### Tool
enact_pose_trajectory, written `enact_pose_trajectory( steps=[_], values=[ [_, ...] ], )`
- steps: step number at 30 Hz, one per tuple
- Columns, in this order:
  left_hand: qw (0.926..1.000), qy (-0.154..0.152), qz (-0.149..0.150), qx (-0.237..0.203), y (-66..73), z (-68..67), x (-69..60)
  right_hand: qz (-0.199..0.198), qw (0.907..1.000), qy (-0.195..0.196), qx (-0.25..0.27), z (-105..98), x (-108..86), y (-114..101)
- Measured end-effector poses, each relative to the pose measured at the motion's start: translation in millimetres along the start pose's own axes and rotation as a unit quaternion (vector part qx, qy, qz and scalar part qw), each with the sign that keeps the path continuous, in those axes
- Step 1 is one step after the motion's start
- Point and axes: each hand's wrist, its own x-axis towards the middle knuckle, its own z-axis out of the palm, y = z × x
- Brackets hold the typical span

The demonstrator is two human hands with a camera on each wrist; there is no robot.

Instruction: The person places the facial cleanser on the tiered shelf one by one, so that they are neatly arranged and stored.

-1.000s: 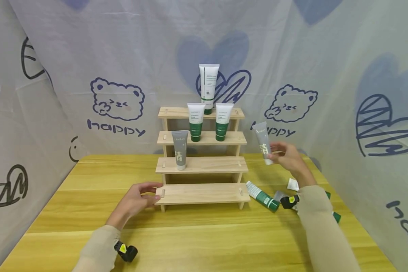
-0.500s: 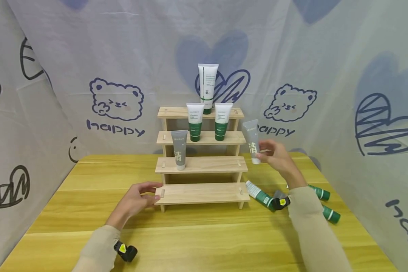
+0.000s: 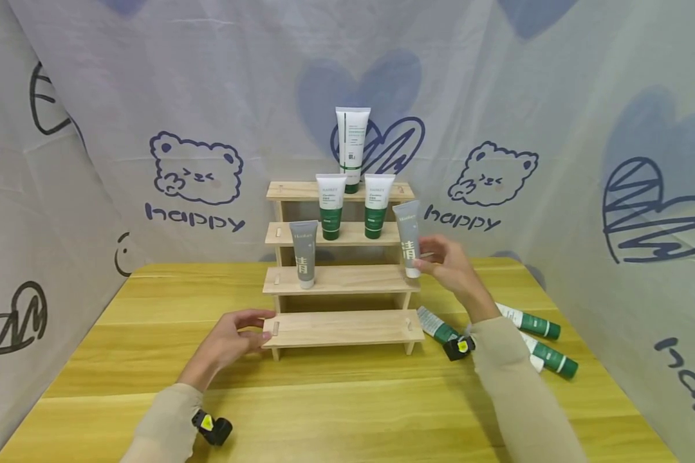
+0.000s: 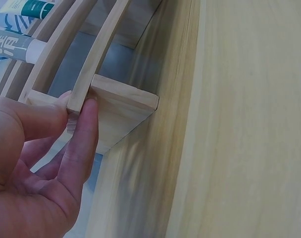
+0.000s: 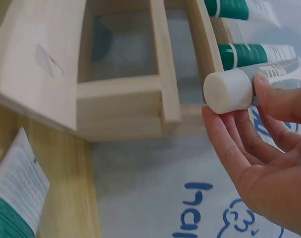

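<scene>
Tubes [image 3: 550, 357] lie beside the rack [image 3: 342, 327]; left grip [image 3: 229, 337] pinches it, right grip [image 3: 453, 265] a grey tube [image 3: 407, 230].

Rack [image 3: 342, 328] is showing matt wood; table [image 3: 336, 405], grained wood (faintly glossy); tubes [image 3: 407, 225], smooth plastic; backdrop [image 3: 255, 77], creased cloth.

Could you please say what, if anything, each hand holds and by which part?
The right hand grips a gray tube near its cap; the left hand pinches the lowest shelf at its left end.
</scene>
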Motion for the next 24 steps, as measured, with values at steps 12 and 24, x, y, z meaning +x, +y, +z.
enact_pose_trajectory(
  steps=[12, 24],
  values=[
    [1.0, -0.005, 0.0, -0.004, -0.4, 0.2, 0.8, -0.014, 0.9998, 0.01, 0.009, 31.1, 4.5, -7.5],
    [1.0, -0.001, 0.001, 0.001, -1.6, 0.3, 1.0, -0.043, 0.9986, -0.007, 0.029, 59.2, 7.6, -14.0]
  ],
)
